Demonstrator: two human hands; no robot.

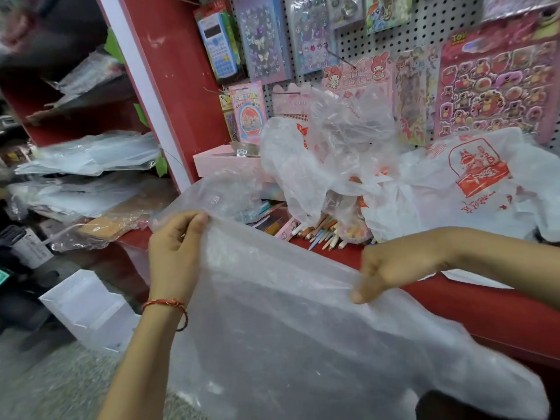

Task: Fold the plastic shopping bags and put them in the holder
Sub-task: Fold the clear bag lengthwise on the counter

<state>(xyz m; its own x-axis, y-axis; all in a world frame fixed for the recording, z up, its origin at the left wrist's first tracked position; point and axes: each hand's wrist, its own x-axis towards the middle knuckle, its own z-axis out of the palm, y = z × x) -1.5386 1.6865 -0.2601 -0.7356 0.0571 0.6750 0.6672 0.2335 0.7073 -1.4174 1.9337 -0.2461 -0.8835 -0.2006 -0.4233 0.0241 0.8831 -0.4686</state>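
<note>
Beside red shelf [485,301], pegboard [424,31] behind, grey speckled floor [54,380] below

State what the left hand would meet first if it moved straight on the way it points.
Probably the raised fold of the clear bag above the left hand, then the pink box; depth is unclear.

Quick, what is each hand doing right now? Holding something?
Left hand: closed, pinching the top edge of the clear plastic bag.
Right hand: closed, gripping the same bag's top edge further along.
</note>
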